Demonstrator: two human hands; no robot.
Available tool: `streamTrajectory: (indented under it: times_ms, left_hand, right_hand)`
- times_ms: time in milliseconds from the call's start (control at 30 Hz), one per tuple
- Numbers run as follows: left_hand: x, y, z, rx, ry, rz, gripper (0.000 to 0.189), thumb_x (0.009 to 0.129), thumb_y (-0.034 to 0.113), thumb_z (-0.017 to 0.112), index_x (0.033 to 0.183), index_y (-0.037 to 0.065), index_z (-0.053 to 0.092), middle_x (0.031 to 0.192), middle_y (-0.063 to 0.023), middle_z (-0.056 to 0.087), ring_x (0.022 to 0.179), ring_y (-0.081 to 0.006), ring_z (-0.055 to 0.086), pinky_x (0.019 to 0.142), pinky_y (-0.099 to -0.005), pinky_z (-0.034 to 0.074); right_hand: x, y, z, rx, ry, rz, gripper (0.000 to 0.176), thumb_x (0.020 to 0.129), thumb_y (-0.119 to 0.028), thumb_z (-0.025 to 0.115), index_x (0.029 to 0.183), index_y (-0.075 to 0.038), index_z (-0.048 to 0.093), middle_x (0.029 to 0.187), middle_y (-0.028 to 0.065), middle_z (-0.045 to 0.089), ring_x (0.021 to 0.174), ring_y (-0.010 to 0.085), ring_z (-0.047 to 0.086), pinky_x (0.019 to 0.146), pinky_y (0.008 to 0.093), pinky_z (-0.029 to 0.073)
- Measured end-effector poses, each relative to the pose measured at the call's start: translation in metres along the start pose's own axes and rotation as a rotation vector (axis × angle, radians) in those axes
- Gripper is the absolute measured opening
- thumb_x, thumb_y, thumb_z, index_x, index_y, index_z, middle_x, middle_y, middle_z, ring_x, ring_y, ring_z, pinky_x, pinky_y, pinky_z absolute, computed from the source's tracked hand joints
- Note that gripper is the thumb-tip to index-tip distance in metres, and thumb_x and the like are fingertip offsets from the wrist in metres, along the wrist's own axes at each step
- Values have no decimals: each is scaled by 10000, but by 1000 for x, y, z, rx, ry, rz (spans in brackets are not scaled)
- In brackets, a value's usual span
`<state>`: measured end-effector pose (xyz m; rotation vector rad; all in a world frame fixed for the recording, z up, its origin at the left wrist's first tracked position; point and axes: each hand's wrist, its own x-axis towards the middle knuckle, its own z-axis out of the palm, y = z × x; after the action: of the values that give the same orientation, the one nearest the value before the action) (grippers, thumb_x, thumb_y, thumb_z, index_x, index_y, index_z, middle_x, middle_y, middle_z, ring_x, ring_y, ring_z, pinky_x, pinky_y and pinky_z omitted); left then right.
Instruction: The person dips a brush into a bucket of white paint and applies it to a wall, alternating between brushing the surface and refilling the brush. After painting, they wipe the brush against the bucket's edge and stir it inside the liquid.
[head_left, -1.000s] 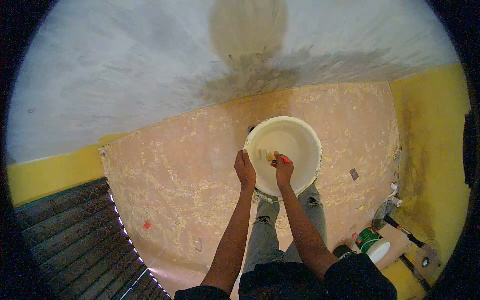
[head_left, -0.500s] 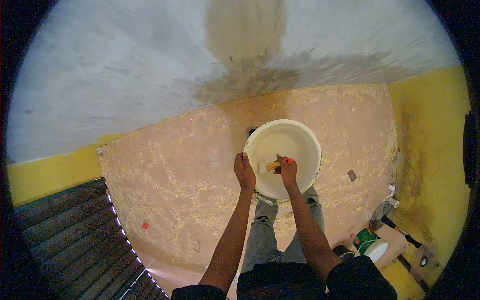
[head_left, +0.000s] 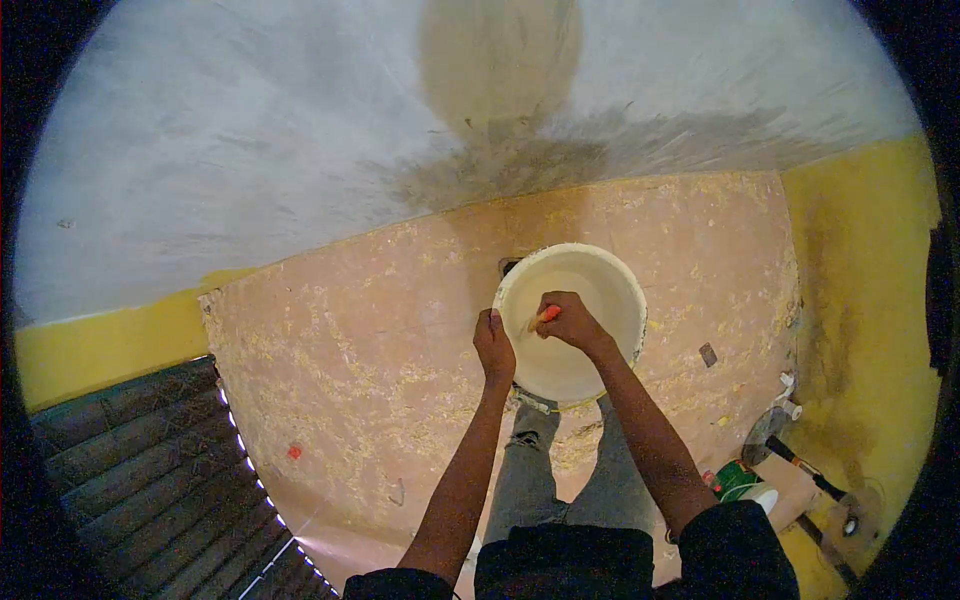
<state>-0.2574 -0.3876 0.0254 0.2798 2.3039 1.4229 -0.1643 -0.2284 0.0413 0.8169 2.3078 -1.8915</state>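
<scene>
A large round bucket (head_left: 641,297) with a pale, paint-smeared rim is in front of my legs, with cream-coloured paint (head_left: 580,372) inside. My left hand (head_left: 494,350) grips the bucket's left rim, thumb along the edge. Over the bucket's opening, my right hand (head_left: 574,322) is closed around a paintbrush (head_left: 549,314) with a red-ended handle. The brush points down and left, toward the inner left wall; its bristles show only in part beside my fingers.
The pinkish floor (head_left: 350,330) is spotted with yellow paint. Ahead rises a grey-white wall (head_left: 250,150); a yellow wall (head_left: 860,270) stands at right. A green tub (head_left: 737,482) and a fan (head_left: 790,455) are at lower right, a dark slatted shutter (head_left: 130,460) at lower left.
My right hand has turned over and shifted slightly up and left with the paintbrush, whose handle now tilts more steeply. My left hand stays on the rim.
</scene>
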Motion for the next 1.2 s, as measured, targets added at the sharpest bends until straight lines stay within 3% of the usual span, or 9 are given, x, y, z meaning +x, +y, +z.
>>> streamTrajectory:
  times_ms: [133, 200, 400, 700, 833, 900, 1000, 1133, 1200]
  left_hand:
    - [0, -2, 2, -38, 18, 8, 339, 1072, 274, 442, 1014, -23, 594, 867, -184, 617, 787, -289, 577, 745, -413, 464]
    - [0, 2, 1, -41, 13, 1, 337, 1071, 274, 442, 1018, -22, 595, 873, -185, 623, 792, -297, 583, 747, -420, 467]
    - [0, -5, 2, -28, 7, 5, 326, 1067, 264, 449, 1026, -22, 600, 887, -193, 633, 806, -335, 600, 753, -444, 473]
    - [2, -7, 3, -38, 12, 12, 351, 1066, 282, 442, 1014, -28, 598, 883, -214, 632, 813, -350, 603, 752, -446, 470]
    - [-1, -3, 0, -58, -10, 37, 355, 1067, 284, 436, 1030, -29, 602, 903, -221, 645, 822, -356, 609, 756, -449, 471]
    - [-1, -3, 1, -60, -5, 33, 362, 1069, 288, 432, 1036, -27, 607, 894, -218, 643, 822, -353, 609, 759, -446, 472]
    - [0, 3, -1, -63, -21, 25, 369, 1073, 298, 426, 1067, -23, 608, 904, -215, 643, 842, -344, 613, 782, -435, 477]
    - [-3, -4, -14, -200, -126, -7, 377, 1057, 364, 471, 1147, 18, 588, 1053, -167, 647, 990, -289, 611, 890, -392, 463]
    - [-4, -15, -24, -326, -98, -34, 370, 1033, 393, 512, 1165, 54, 579, 1102, -118, 627, 1046, -258, 585, 926, -392, 440]
  right_hand:
    - [-24, -4, 3, 59, 238, 97, 149, 843, -144, 765, 884, -21, 691, 716, 96, 676, 630, 137, 656, 542, 289, 522]
    - [-33, 3, 14, 388, 453, 214, 147, 890, -137, 737, 906, 0, 684, 734, 93, 682, 594, 127, 652, 513, 275, 536]
    - [-48, 37, 49, 750, 637, 281, 236, 907, -188, 740, 857, 33, 674, 744, 94, 693, 577, 146, 661, 515, 290, 566]
    - [-44, 43, 29, 575, 319, 437, 266, 881, -281, 767, 813, -38, 685, 743, 58, 694, 587, 146, 646, 504, 294, 531]
    - [-30, 31, 12, 298, 152, 352, 260, 878, -303, 756, 857, -53, 688, 773, 33, 699, 659, 128, 655, 542, 270, 504]
    - [-23, 26, 3, 212, -47, 168, 253, 876, -296, 759, 845, -54, 693, 784, 34, 701, 700, 135, 661, 571, 285, 530]
    - [-20, 9, -1, 173, -78, 255, 260, 890, -300, 746, 869, -49, 682, 785, 59, 701, 708, 143, 674, 609, 289, 563]
    - [-51, 2, 6, 460, 212, 374, 250, 907, -271, 730, 920, -34, 654, 808, 91, 704, 723, 167, 693, 664, 312, 602]
    - [-78, 4, 0, 813, 433, 380, 255, 923, -250, 711, 965, -16, 621, 849, 130, 704, 724, 201, 705, 689, 340, 623]
